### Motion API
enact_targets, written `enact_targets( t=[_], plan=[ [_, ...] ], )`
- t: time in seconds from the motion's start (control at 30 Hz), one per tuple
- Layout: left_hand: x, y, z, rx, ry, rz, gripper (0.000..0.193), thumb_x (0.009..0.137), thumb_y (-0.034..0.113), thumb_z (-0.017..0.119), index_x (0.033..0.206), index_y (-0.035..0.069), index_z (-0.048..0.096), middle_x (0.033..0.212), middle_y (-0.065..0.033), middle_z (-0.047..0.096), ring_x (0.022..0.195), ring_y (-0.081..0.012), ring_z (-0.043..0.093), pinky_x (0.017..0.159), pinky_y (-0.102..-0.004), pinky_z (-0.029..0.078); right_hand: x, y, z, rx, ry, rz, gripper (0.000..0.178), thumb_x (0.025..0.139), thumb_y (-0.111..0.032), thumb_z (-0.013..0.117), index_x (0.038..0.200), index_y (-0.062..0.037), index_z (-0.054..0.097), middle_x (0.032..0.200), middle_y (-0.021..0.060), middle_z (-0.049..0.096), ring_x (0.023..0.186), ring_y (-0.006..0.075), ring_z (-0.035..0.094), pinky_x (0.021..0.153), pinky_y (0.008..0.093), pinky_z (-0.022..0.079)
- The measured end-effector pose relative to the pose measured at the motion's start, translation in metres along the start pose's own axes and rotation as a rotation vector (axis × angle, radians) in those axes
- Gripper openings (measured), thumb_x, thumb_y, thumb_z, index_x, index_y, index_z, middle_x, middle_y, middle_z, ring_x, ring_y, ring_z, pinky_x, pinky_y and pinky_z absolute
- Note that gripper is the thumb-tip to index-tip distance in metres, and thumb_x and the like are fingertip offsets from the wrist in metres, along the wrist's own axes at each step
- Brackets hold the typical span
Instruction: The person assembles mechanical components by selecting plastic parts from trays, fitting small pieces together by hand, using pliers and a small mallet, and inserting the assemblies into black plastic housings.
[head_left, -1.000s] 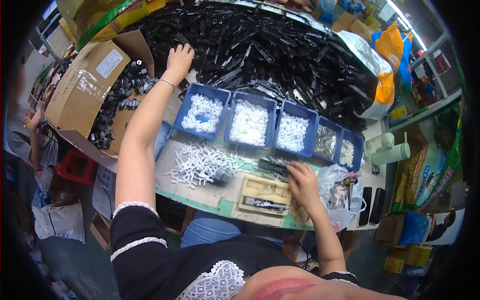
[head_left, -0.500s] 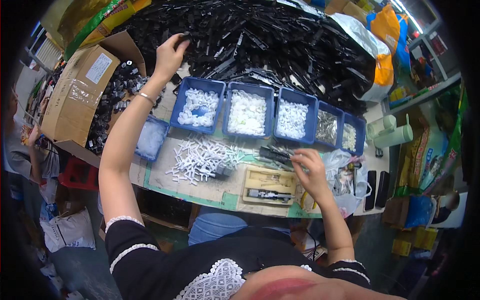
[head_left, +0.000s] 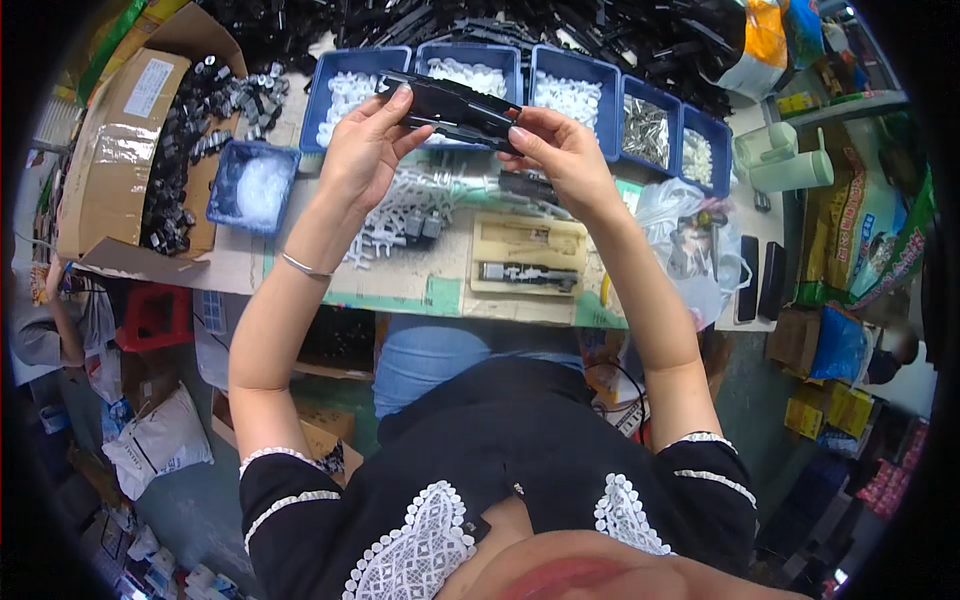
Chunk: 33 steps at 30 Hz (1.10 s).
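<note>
A long black plastic part [head_left: 455, 108] is stretched between my hands, above the blue bins. My left hand [head_left: 372, 148] grips its left end, thumb on top. At the other end, my right hand [head_left: 562, 155] pinches it between thumb and fingers. Whether it is one piece or a few laid together, I cannot tell. Below, on the table, lies a cream fixture block [head_left: 528, 243] with a black and metal part [head_left: 527, 275] in its lower slot. A pile of white branched plastic pieces [head_left: 395, 215] sits left of the block, with small dark blocks [head_left: 425, 227] on it.
Blue bins [head_left: 312, 105] of white pieces and metal pins stand in a row. A carton [head_left: 105, 165] of small black parts is at left, beside a small blue bin [head_left: 228, 222]. Black parts heap at the back. A plastic bag [head_left: 680, 235] and green cups [head_left: 795, 170] are at right.
My left hand has come from the far heap toward the middle. My right hand has risen from beside the fixture. Both now hold the black part. The view has tilted downward.
</note>
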<state>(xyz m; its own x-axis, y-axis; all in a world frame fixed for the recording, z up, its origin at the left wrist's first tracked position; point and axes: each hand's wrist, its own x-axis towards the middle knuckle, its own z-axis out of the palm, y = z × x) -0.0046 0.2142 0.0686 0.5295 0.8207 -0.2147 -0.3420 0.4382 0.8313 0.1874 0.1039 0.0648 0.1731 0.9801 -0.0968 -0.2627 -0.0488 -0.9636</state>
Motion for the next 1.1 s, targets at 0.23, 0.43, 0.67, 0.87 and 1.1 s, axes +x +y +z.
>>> enact_targets(
  t=[0.23,0.43,0.67,0.87,1.1],
  plan=[
    [-0.019,-0.018,-0.022,0.117,0.238,0.181,0.016,0.086,0.015,0.063,0.094,0.002,0.06,0.09,-0.0069,0.065,0.083,-0.0152,0.062,0.064,-0.027,0.052,-0.021,0.02,-0.028,-0.149,0.064,0.105,0.023,0.084,-0.004,0.062,0.105,0.005,0.06,0.093,0.0092,0.064,0.077,0.0139,0.063,0.071,0.024,0.053],
    [-0.064,-0.044,-0.049,0.058,0.314,0.078,0.015,0.088,0.012,0.059,0.096,-0.001,0.059,0.094,-0.0088,0.063,0.088,-0.0218,0.064,0.074,-0.028,0.052,-0.064,0.013,-0.051,0.043,0.247,0.168,0.023,0.082,0.002,0.057,0.105,0.0013,0.057,0.099,0.0088,0.059,0.083,0.0157,0.062,0.081,0.0277,0.053],
    [-0.117,-0.038,-0.012,-0.045,0.238,0.019,0.044,0.089,0.007,0.055,0.126,-0.01,0.038,0.116,-0.0168,0.051,0.116,-0.024,0.048,0.097,-0.0322,0.042,-0.097,0.027,-0.025,-0.079,0.403,-0.115,0.022,0.076,0.005,0.062,0.095,-0.0004,0.053,0.09,0.005,0.058,0.08,0.0104,0.058,0.073,0.0234,0.05],
    [-0.134,-0.097,0.045,-0.291,-0.039,-0.118,0.041,0.09,0.013,0.057,0.125,-0.004,0.045,0.119,-0.0151,0.054,0.111,-0.0183,0.052,0.091,-0.03,0.045,-0.12,0.021,0.031,-0.948,-0.008,-0.814,0.025,0.063,-0.001,0.068,0.086,-0.005,0.059,0.078,0.0083,0.058,0.072,0.0262,0.056,0.066,0.0346,0.046],
    [-0.132,-0.09,0.038,-0.046,-0.239,0.0,0.038,0.087,0.006,0.061,0.121,-0.006,0.051,0.105,-0.0144,0.063,0.097,-0.0181,0.06,0.086,-0.029,0.047,-0.153,0.025,0.02,-0.87,-0.071,-0.693,0.04,0.066,-0.002,0.075,0.102,-0.0025,0.057,0.093,0.0124,0.061,0.081,0.0305,0.06,0.071,0.0337,0.05]
  ],
)
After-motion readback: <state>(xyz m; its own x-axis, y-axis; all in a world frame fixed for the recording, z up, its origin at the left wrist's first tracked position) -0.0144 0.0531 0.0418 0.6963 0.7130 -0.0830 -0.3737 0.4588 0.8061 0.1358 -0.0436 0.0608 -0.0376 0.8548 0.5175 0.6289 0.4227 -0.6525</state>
